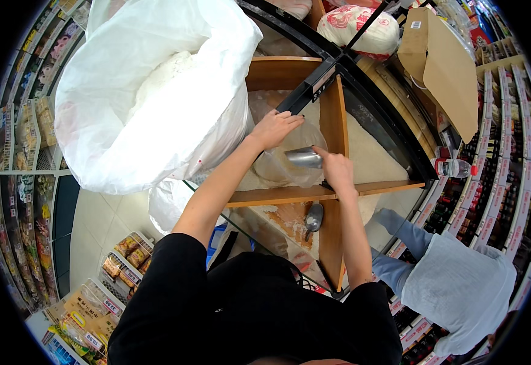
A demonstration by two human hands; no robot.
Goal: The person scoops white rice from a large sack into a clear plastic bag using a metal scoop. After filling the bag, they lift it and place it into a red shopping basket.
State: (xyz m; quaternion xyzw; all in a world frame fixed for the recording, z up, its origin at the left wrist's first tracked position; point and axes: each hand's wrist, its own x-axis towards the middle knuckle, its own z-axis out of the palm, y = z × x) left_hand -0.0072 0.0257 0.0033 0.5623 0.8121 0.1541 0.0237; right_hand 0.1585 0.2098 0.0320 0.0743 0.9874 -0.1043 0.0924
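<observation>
My right hand (pixel 338 171) grips a metal scoop (pixel 304 157), its mouth pointing left over a translucent plastic bag or tub (pixel 283 175). Pale grain or powder lies around it in the wooden bin (pixel 288 73). My left hand (pixel 276 130) rests at the end of a black bar (pixel 299 98), above the plastic; whether the fingers hold the bar or the plastic is hidden. A second metal scoop (pixel 314 218) lies in the nearer wooden compartment (pixel 331 237), which has scattered white powder on its floor. To the left, a large white plastic sack (pixel 92 105) gapes around white powder (pixel 160 77).
A wooden divider (pixel 333 114) separates another compartment of pale grain (pixel 370 155). Beyond stand a cardboard box (pixel 450 73) and a printed white sack (pixel 359 29). A person in light blue (pixel 457 287) bends at the bottle shelves (pixel 488 169). Packaged-food racks (pixel 124 264) stand lower left.
</observation>
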